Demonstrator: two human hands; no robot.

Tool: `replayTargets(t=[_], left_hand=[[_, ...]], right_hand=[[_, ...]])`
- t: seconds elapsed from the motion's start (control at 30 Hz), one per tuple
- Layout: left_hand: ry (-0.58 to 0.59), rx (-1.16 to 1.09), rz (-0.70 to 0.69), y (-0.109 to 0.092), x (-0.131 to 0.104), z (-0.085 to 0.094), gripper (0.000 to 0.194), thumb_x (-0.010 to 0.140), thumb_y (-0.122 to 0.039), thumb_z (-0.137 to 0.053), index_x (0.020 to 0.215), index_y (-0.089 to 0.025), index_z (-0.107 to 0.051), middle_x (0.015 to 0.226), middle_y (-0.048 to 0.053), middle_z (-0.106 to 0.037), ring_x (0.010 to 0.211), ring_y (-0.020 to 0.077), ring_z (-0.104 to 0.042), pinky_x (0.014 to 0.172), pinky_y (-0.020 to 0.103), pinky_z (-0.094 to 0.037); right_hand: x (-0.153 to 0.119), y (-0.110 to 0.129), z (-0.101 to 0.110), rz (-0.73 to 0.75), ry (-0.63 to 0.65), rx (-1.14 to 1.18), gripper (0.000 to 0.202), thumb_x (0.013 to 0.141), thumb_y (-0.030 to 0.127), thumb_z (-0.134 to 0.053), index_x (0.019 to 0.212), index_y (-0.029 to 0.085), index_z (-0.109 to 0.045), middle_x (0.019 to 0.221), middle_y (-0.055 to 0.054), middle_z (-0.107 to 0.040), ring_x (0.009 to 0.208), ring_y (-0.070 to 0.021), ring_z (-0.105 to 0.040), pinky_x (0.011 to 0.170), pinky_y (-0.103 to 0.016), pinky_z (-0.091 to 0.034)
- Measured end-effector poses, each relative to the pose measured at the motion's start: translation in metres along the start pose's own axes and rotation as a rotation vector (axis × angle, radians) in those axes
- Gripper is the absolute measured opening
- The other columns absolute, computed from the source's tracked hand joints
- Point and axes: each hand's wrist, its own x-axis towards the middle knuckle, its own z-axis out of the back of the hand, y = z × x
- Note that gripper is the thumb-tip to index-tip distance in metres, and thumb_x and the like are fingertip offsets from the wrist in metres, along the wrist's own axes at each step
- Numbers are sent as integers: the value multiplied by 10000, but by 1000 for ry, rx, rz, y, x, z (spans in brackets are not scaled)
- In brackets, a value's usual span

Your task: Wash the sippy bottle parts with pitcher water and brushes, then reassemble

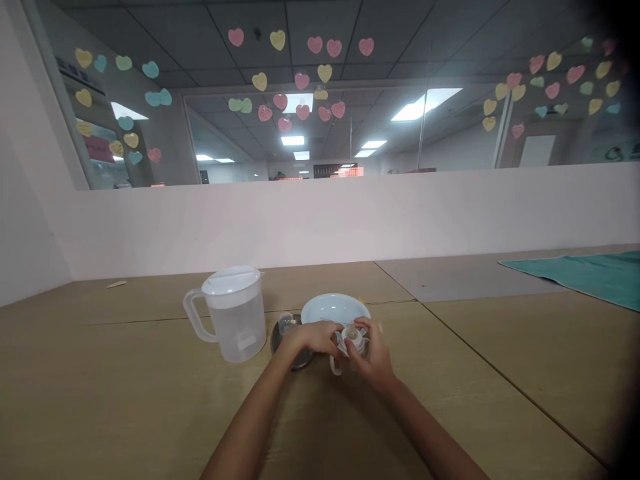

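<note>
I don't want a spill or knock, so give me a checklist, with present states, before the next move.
1. Left hand and right hand both on the clear bottle with white collar and handles: ok.
2. Bottle upright, translucent teat on top: ok.
3. Collar fully tightened: cannot tell, fingers cover part of it.
4. White lid on the translucent plastic pitcher: ok.
5. Clear domed cap on the round dark metal dish: ok.
6. Open view around the bottle: not ok, the white oval bowl is close behind and the left wrist crosses over the dish.
</note>
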Motion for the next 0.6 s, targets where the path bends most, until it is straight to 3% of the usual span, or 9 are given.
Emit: replayTargets(t=[0.23,0.6], left_hand=[[-17,48,-12,0,0,-1,488,597,-351,-659,1037,-166,-556,705,-23,-568,648,146,-521,540,223,-354],[-64,158,66,-6,0,-1,484,567,-417,-681,982,-187,-588,753,-13,-598,656,137,-533,536,207,-354]], right_hand=[[-3,-3,1,13,80,120,334,813,253,-434,1141,191,-406,1003,-85,-580,934,-214,-569,766,-361,-475],[-4,-4,13,82,-141,64,213,799,216,-466,1010,190,-461,697,-29,-611,711,-197,-537,702,-373,-410]])
